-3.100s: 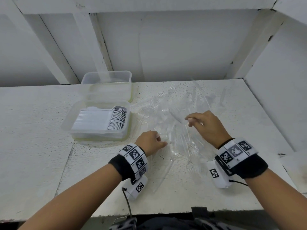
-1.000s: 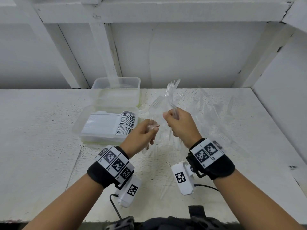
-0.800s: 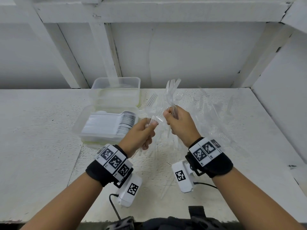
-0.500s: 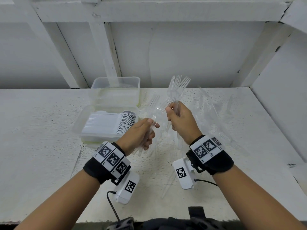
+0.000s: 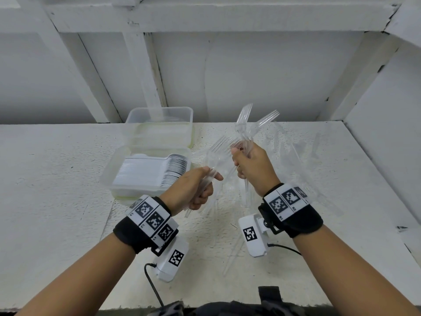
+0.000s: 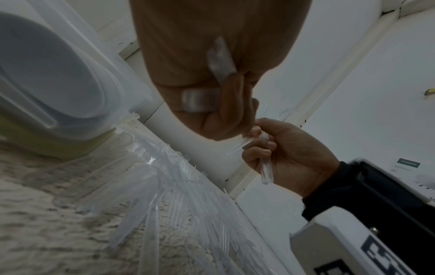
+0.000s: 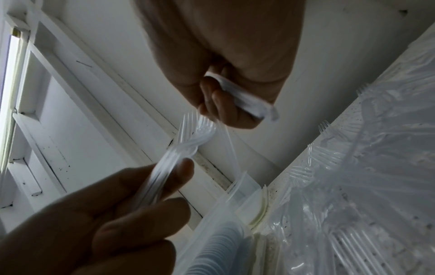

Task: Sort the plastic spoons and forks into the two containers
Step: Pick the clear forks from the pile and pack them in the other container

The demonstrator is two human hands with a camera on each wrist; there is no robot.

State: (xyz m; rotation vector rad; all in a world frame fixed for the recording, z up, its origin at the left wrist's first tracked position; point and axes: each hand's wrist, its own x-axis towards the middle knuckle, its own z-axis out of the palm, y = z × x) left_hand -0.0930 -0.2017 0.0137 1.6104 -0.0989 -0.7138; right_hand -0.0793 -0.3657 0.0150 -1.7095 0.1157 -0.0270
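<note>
Clear plastic forks (image 5: 245, 131) are gripped by their handles in the right hand (image 5: 252, 169), tines fanned upward, and a second bunch of forks (image 5: 217, 151) is clasped in the curled fingers of the left hand (image 5: 189, 190) — both hands are raised above the counter (image 5: 57, 190), close together but not touching. In the right wrist view the left hand's bunch (image 7: 179, 148) is seen pinched between thumb and fingers, tines up. Beneath and to the right of the hands, a loose pile of clear forks (image 5: 291, 156) is spread over the counter. To the left, a translucent container (image 5: 109, 179) is packed with a neat row of white spoons (image 5: 155, 171); just behind it, touching or nearly so, a second container (image 5: 159, 124) is set against the white wall — its contents cannot be made out.
</note>
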